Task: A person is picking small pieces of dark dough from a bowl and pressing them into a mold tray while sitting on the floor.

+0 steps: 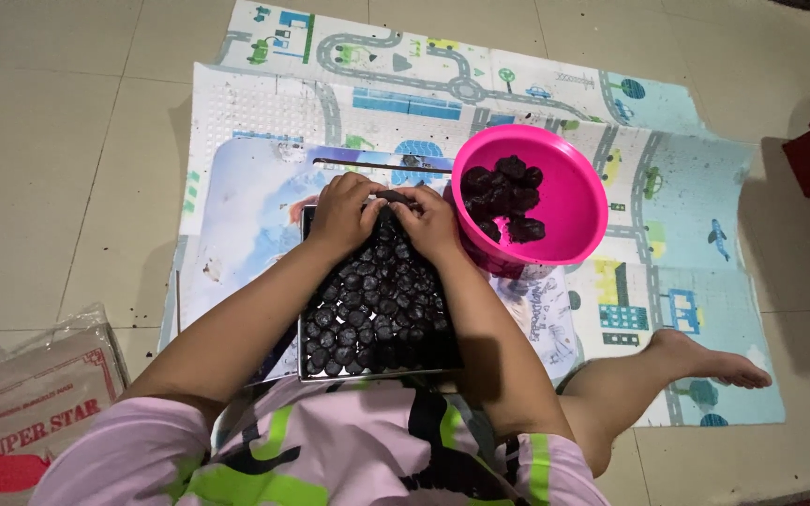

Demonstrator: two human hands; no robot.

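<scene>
A shallow metal tray lies on the mat in front of me, packed with several rows of small dark round lumps. My left hand and my right hand sit together at the tray's far edge, fingers curled around one dark lump pinched between them. Just right of my right hand stands a pink plastic bowl holding a heap of dark lumps of the same stuff.
A children's play mat with a road print covers the tiled floor, with a picture sheet under the tray. A clear plastic bag lies at the lower left. My bare foot rests on the mat at right.
</scene>
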